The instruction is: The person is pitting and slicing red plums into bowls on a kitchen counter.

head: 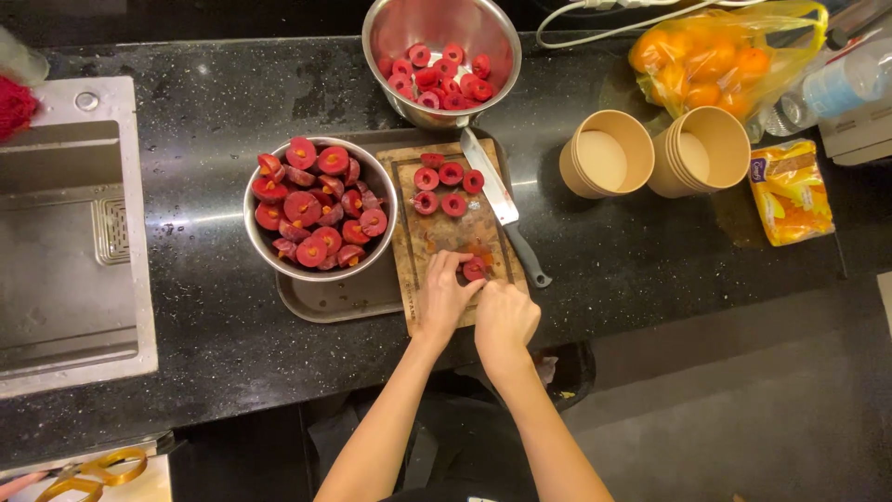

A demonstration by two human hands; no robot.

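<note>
Both hands meet at the near end of a wooden cutting board [437, 237]. My left hand [444, 296] pinches a small red fruit piece [474, 270] with its fingertips. My right hand [505, 316] is closed beside it and touches the same piece from the right; what it grips is hidden. Several hollowed red fruit rings [446, 186] lie on the far part of the board. A knife [502, 204] rests along the board's right edge, untouched.
A steel bowl [260, 242] of halved red fruit stands on a tray [325, 302] left of the board. Another steel bowl [432, 19] with rings is behind. Paper cups [609, 153], a bag of oranges [715, 56], a yellow packet [790, 191], a sink [65, 232] and scissors [88, 474] surround.
</note>
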